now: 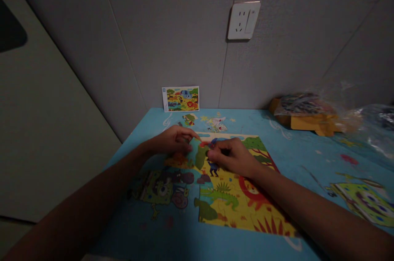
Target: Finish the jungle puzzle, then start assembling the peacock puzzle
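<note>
A partly assembled jigsaw puzzle (246,207) lies on the table, showing a lion, a crocodile and yellow ground. Over its upper left part, my left hand (175,141) is curled, its index finger reaching toward my right hand (234,155). A puzzle piece (201,156) with green and pale blue on it is between the two hands, tilted up. The thumb and index finger of my right hand pinch at its right side. My left fingertips are at its left edge, partly hidden. Several joined pieces with purple-grey rocks (187,177) lie at the puzzle's left.
A small picture card (181,99) of the same scene leans on the wall at the back. At the right back lie a yellow-orange box (310,123) and crumpled clear plastic (374,125). The blue table (166,236) has printed cartoon figures. A socket (243,21) is on the wall.
</note>
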